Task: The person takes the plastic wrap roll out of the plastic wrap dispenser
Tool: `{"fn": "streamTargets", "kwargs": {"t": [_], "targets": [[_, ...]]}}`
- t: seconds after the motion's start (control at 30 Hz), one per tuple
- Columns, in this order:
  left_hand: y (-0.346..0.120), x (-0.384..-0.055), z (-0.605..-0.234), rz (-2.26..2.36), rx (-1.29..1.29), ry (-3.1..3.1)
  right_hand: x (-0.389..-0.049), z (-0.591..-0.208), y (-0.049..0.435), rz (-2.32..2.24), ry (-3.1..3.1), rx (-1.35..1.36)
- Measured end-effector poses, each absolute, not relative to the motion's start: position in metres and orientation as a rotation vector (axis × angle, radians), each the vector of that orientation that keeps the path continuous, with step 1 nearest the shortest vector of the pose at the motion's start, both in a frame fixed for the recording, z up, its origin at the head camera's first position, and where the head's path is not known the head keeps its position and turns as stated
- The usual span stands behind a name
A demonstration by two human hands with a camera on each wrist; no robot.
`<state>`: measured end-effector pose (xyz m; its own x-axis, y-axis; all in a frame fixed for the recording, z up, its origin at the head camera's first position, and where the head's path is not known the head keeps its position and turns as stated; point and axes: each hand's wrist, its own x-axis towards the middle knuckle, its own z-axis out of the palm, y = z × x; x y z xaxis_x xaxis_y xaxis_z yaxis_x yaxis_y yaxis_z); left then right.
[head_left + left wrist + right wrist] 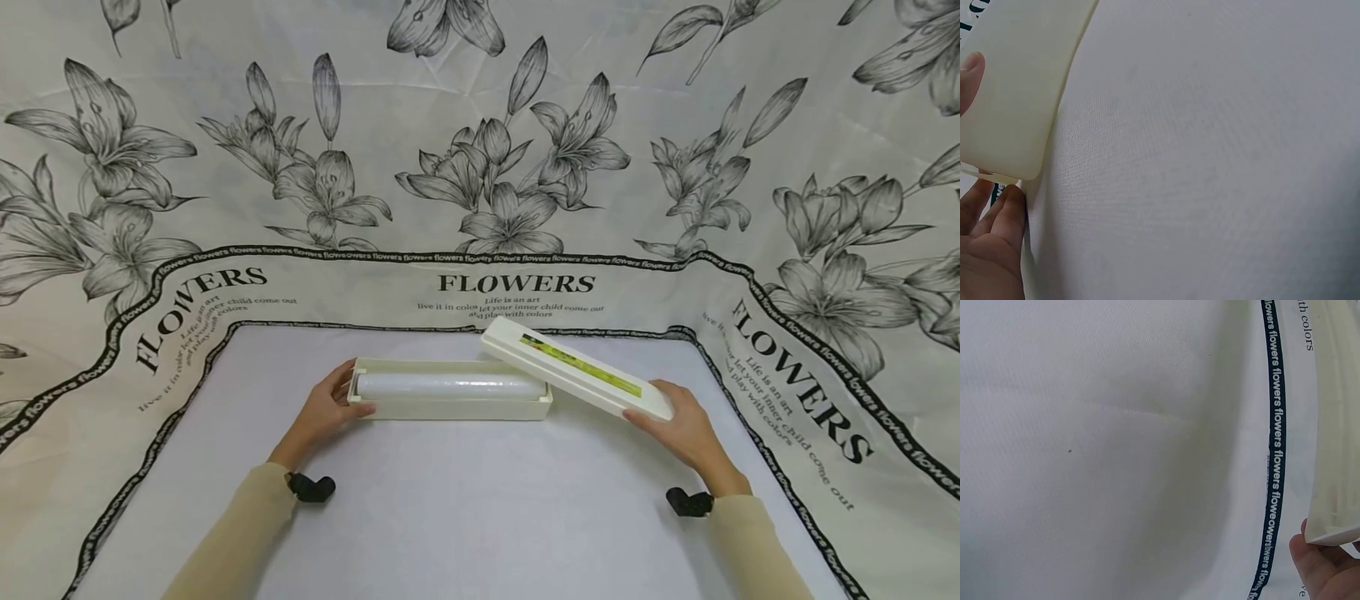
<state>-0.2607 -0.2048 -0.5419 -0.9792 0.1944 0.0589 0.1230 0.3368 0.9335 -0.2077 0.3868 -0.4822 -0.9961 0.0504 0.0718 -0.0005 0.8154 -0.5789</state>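
Note:
A long cream box [450, 408] lies on the white surface in the head view, with a roll of clear plastic wrap [453, 384] inside it. My left hand [330, 408] grips the box's left end, thumb on the front wall and fingers round the back. In the left wrist view the thumb presses the box [1022, 94]. My right hand [682, 425] holds the right end of the box's lid [577, 367], which carries a yellow-green label. The lid slants, its far end raised beyond the box's right end. The right wrist view shows the lid's underside [1338, 425] above the fingers.
White cloth [480, 508] covers the work surface. A printed border with "FLOWERS" lettering [517, 284] runs round it, and a flower-patterned cloth [510, 192] rises behind. Black straps with small devices [311, 487] sit on both wrists.

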Motion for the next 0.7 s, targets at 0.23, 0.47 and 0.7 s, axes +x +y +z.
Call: {"fn": "streamTargets", "kwargs": {"t": [0.23,0.47,0.7], "targets": [[-0.205,-0.263,-0.542,1.749,0.311,2.51,-0.206,-0.482,0.391,0.936,-2.901,-0.058],[-0.206,-0.261,-0.542,1.763,0.313,2.495,-0.204,-0.481,0.394,0.91,-2.895,-0.053],[-0.205,-0.26,-0.54,1.761,0.309,2.497,-0.201,-0.48,0.401,0.925,-2.9,-0.093]]}}
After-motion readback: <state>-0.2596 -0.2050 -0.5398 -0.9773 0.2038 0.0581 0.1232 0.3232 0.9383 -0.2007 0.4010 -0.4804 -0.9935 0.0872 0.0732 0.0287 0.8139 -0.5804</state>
